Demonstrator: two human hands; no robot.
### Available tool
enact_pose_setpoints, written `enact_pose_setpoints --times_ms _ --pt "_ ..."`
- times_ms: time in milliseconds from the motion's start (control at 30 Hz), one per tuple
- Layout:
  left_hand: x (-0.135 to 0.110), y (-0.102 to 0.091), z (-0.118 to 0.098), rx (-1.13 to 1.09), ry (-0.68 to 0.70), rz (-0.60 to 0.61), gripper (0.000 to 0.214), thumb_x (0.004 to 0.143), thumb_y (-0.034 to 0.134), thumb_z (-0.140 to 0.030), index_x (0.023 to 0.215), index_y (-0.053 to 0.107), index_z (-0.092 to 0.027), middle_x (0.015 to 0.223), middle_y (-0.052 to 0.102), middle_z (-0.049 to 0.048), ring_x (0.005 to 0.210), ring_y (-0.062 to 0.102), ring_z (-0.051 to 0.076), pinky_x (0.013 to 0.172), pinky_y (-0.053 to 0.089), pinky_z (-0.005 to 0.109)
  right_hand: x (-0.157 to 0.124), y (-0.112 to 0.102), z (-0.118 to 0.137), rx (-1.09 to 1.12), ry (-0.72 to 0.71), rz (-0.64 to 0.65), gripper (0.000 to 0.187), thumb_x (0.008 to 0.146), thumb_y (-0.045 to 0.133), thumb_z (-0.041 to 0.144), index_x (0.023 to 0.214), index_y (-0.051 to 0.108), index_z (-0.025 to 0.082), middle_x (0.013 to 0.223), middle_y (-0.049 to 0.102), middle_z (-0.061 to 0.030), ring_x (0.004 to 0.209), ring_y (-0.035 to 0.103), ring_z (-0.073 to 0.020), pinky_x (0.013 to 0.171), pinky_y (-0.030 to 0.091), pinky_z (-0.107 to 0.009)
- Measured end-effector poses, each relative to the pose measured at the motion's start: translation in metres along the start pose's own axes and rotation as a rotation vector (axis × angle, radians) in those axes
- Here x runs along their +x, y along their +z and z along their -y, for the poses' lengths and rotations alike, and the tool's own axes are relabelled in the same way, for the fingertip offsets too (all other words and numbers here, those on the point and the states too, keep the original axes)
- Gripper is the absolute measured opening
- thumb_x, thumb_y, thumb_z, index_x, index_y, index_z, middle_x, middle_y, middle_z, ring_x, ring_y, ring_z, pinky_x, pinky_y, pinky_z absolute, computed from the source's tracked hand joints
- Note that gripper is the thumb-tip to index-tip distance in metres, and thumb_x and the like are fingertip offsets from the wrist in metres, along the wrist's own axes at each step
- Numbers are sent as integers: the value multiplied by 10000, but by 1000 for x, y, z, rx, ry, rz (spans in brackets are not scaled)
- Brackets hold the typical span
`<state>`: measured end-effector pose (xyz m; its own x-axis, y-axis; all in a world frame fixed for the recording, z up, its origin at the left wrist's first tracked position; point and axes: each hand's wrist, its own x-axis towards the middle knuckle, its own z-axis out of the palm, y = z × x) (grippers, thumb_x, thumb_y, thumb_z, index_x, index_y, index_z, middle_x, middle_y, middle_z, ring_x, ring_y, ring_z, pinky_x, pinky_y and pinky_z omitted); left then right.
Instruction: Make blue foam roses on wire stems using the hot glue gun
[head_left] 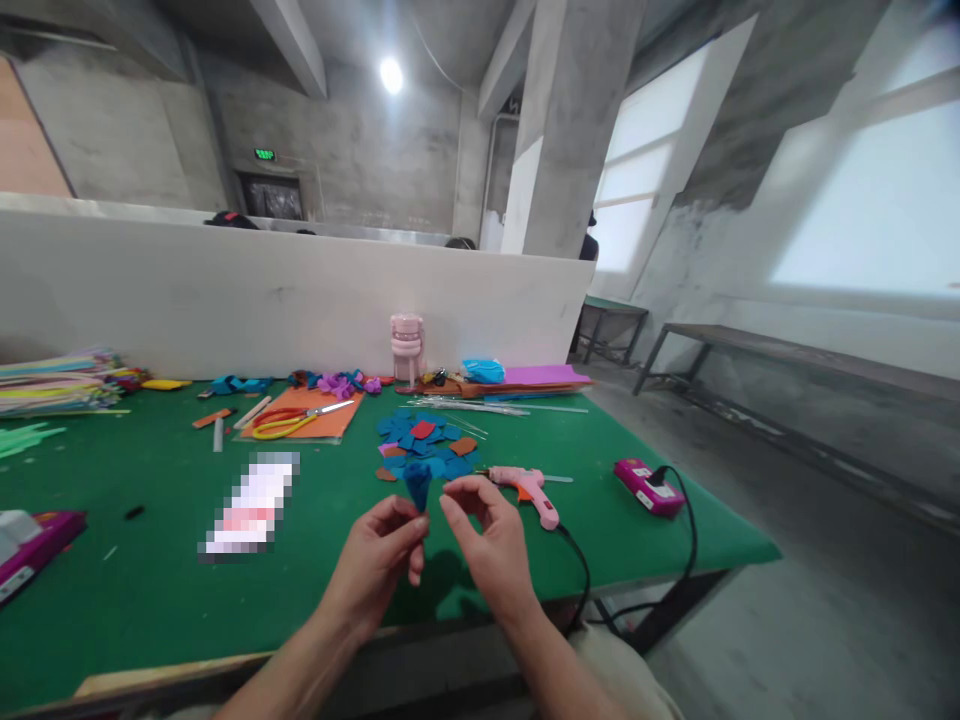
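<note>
Between the thumb and fingers of my left hand (388,540) is a small dark blue felt flower (418,484), pinched at its narrow base with the wider end up. My right hand (487,530) is just right of it, fingers curved and thumb apart, not touching the flower. Beyond both hands lies a pile of blue felt pieces (409,432) with a few red and brown ones among them. A pink glue gun (531,488) rests on the table to the right of my right hand, its black cord running off the front edge.
On the green table (300,600) lie scissors (304,418) over an orange sheet, a magenta power strip (649,488) at right, and another (45,550) at left. A pink fan-like device (407,350) stands against the white partition (300,300). Bundled coloured stems (60,383) lie far left.
</note>
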<state>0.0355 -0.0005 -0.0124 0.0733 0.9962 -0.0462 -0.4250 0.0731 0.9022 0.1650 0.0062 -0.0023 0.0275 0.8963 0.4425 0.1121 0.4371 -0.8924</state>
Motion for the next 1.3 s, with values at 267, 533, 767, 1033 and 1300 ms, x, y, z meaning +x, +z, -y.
enact_pose_setpoints --times_ms 267,533,767,1033,1300 --pt "-8 -3 -9 169 -129 48 258 631 718 -300 692 501 -173 431 464 -97 277 364 25 257 289 114 10 -23 11 -286 -298 -78 114 820 533 194 844 642 219 813 618 -31 797 549 -165 758 428 -302" --pt "-9 -4 -10 281 -187 66 255 628 711 -316 689 510 -172 412 432 -100 271 321 25 247 236 111 17 -40 6 -496 -385 53 109 800 586 223 853 680 238 833 601 -35 827 528 -171 757 403 -317" --pt "-7 -3 -8 298 -201 86 250 629 712 -313 681 519 -164 467 495 -79 277 323 14 247 240 109 15 -47 8 -586 -441 112 95 807 581 236 852 664 225 834 597 -29 834 522 -167 774 371 -317" --pt "-7 -2 -7 290 -200 101 251 636 708 -312 684 510 -165 443 461 -86 278 326 24 251 232 112 13 -47 12 -675 -475 126 88 800 565 205 834 645 222 848 597 -24 851 519 -167 783 356 -315" --pt "-7 -5 -7 299 -206 117 239 646 702 -318 685 517 -172 446 465 -85 284 333 24 251 237 113 13 -46 13 -658 -481 124 101 791 563 192 858 634 222 865 606 -25 871 524 -169 815 347 -320"
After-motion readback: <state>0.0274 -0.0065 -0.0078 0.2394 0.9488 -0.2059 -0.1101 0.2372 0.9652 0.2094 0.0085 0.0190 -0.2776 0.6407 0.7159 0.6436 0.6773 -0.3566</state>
